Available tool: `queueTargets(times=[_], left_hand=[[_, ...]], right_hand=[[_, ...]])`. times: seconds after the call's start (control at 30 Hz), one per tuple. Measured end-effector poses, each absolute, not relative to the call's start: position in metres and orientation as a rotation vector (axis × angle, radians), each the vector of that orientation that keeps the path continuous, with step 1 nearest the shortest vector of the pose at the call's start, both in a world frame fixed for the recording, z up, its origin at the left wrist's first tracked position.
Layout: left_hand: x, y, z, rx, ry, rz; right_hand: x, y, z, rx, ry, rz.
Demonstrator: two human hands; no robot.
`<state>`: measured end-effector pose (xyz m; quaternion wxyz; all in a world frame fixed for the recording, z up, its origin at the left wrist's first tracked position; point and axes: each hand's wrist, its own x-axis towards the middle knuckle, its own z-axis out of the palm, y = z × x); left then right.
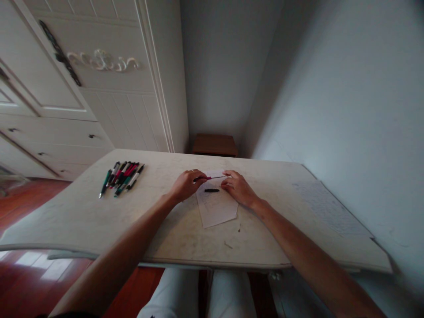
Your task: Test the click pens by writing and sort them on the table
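My left hand [188, 183] is closed around a pen part [208, 178] that is dark with a pink end. From its pink end a thin dark rod [217, 177], which looks like a pen refill, runs across to my right hand [240, 189]. The fingertips of my right hand pinch the rod's far end. Beneath both hands lies a white sheet of paper [217, 216] with faint writing. A short black pen piece [212, 190] rests on the paper, just below the rod and touched by neither hand.
Several pens [122, 176] lie in a pile on the left of the white table [159, 170]. Faint handwriting marks the tabletop at right. A white cabinet [126, 101] stands behind to the left, a brown wooden stand [215, 145] beyond the far edge, and a wall [347, 110] at right.
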<state>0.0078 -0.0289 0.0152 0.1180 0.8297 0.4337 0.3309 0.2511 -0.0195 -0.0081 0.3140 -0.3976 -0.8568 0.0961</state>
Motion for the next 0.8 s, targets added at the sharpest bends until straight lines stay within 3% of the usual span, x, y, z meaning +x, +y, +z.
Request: queueTargets(times=[0.8], left_hand=[[0.004, -0.027, 0.015, 2.470, 1.345, 0.922]], right_hand=[[0.262, -0.017, 0.009, -0.983, -2.063, 0.301]])
